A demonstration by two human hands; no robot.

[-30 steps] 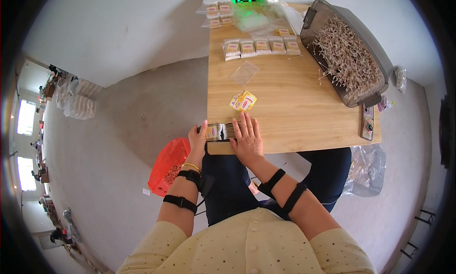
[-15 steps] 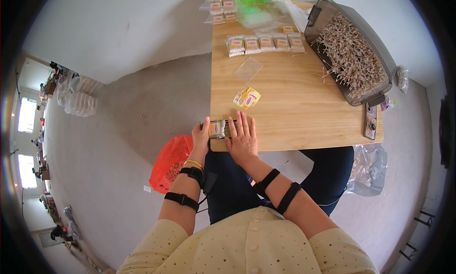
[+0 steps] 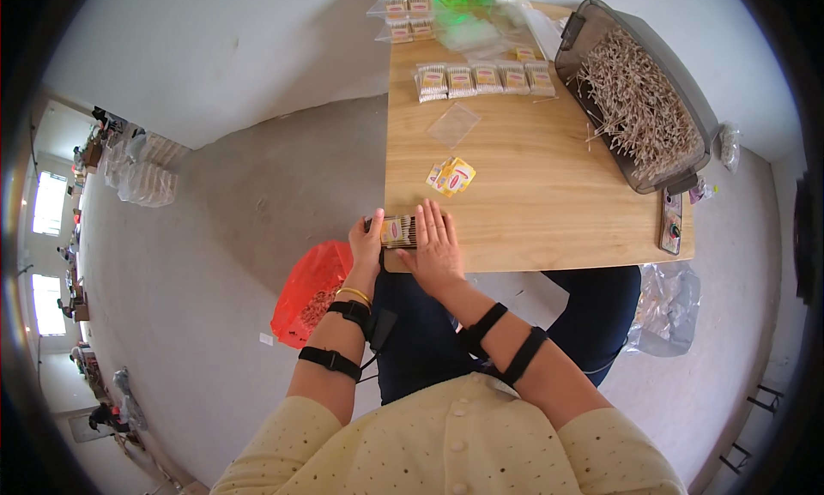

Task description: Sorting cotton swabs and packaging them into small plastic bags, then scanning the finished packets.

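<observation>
At the table's near left corner lies a small pack of cotton swabs (image 3: 397,231) with a yellow-and-white label card and dark stick ends or stripes along one side. My left hand (image 3: 366,244) grips its left end, the thumb upright and the other fingers mostly hidden. My right hand (image 3: 439,253) presses flat against the right end, fingers stretched out and close together. Just beyond the hands is a loose heap of yellow label cards (image 3: 452,176). Farther back a clear flat plastic bag (image 3: 454,125) lies on the wood.
Several filled swab packs (image 3: 487,80) form a row at the back of the table (image 3: 549,212). Clear bags (image 3: 472,32) are piled behind them. A grey bin (image 3: 705,117) of loose swabs leans at the right. Below left stands a red bag (image 3: 296,293) holding swabs.
My right hand has slid a little left, closer to my left hand, covering the pack's right end. The view has shifted slightly.
</observation>
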